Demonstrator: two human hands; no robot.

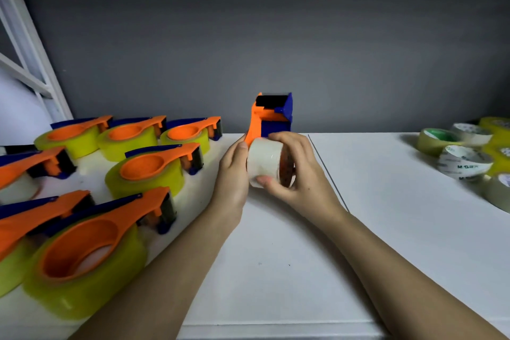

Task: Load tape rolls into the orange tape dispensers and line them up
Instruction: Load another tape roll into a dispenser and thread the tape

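- Head view: both hands meet over the middle of a white table [276,270], holding one dispenser [271,116] upright with a pale roll [263,163] at its lower end.
- The right hand [298,174] grips the roll, fingers curled over its top and thumb pressed on its near face.
- The left hand [234,174] clasps the roll's left side and the dispenser's orange edge, thumb pointing up.
- The dispenser's blue and black head stands above the hands, against the grey wall [276,36].
- Whether the roll is fully seated on the dispenser's hub cannot be told; the hands cover it.
- At the left lie the loaded dispensers [149,165] in rough rows, flat on the table, each orange hub filled by a roll; most rolls are yellow-green, one at the far left edge pale.
- At the far right, well apart, is a cluster of loose rolls [466,160], white and yellowish, some overlapping.
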